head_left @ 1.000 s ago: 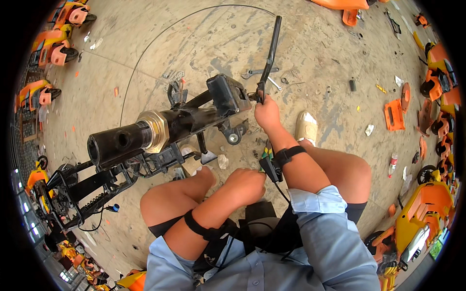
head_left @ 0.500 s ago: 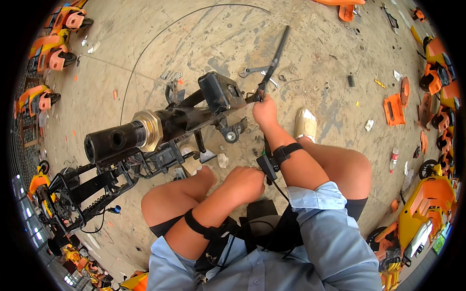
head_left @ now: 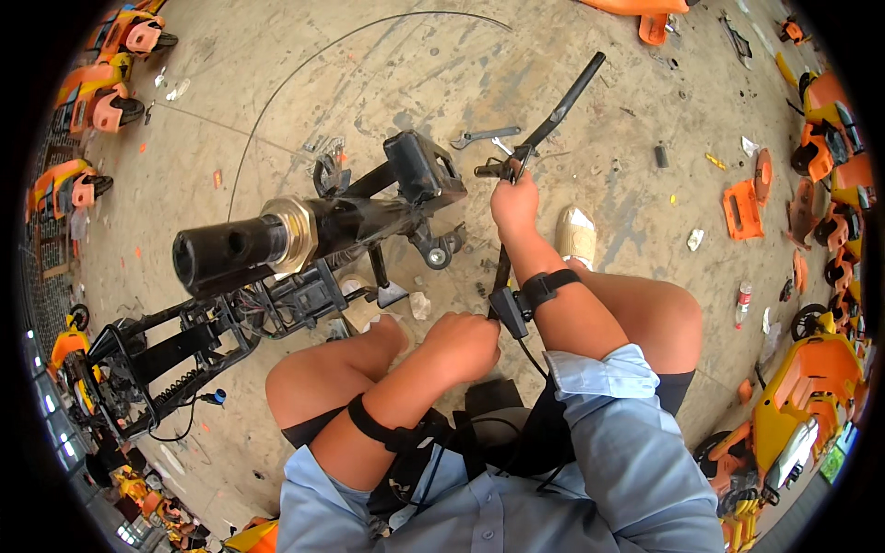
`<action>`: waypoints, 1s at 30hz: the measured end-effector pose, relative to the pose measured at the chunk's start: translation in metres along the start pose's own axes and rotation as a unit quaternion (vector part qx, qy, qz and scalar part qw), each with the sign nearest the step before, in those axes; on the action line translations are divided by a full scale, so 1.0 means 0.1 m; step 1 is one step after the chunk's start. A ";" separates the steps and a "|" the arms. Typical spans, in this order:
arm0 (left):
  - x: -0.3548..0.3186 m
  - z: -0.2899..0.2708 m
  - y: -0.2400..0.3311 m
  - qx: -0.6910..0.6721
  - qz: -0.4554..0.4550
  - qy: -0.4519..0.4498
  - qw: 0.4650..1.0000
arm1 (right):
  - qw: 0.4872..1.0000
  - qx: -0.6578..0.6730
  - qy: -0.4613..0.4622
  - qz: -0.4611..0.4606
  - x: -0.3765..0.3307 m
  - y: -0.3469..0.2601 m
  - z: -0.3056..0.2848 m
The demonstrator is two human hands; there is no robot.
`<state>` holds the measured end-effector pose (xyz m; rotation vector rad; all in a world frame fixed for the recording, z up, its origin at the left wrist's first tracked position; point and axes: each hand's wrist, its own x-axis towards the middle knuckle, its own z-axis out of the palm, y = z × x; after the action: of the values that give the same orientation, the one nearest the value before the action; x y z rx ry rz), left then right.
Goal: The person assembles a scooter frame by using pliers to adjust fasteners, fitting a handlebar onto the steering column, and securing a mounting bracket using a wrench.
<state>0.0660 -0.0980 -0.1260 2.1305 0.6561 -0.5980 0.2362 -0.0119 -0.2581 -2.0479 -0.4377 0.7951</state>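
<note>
A bent black tube, apparently a handlebar (head_left: 573,90), slants across in front of me, its far end up and to the right. Around its middle, just below a short cross piece, my right hand (head_left: 516,205) is closed. My left hand (head_left: 464,348) forms a fist around the near end, close to my knees; its fingertips are mostly hidden. Left of the bar stands a black vehicle frame (head_left: 359,221), with a thick tube carrying a large brass-coloured hex nut (head_left: 297,235). The bar is apart from the frame's boxy black end (head_left: 426,170).
An adjustable wrench (head_left: 484,136) and a smaller spanner (head_left: 502,146) lie on the concrete floor beyond my right hand. A long thin cable (head_left: 304,69) curves across it. Orange panels (head_left: 743,210), a bottle (head_left: 743,304) and a yellow-orange body shell (head_left: 811,387) are at right.
The handlebar's far end has swung right and away from the frame, with my right hand moving slightly right along with it. My left hand has barely moved. The view has shifted a little.
</note>
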 end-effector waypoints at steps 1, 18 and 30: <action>-0.02 0.01 0.01 0.001 -0.001 0.000 1.000 | 1.000 0.012 -0.002 -0.003 -0.03 -0.05 -0.02; -0.50 -0.25 0.42 -0.075 -0.051 0.304 0.948 | 0.940 0.328 -0.034 -0.088 -1.14 -1.35 -1.87; -0.38 0.19 0.96 -0.342 0.012 0.266 0.901 | 0.861 0.489 -0.110 -0.084 -1.42 -1.23 -2.10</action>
<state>0.0942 -0.1745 -0.0591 1.6040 0.9624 0.2437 0.2735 -0.1511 -0.0155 -0.9608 -0.2415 0.8962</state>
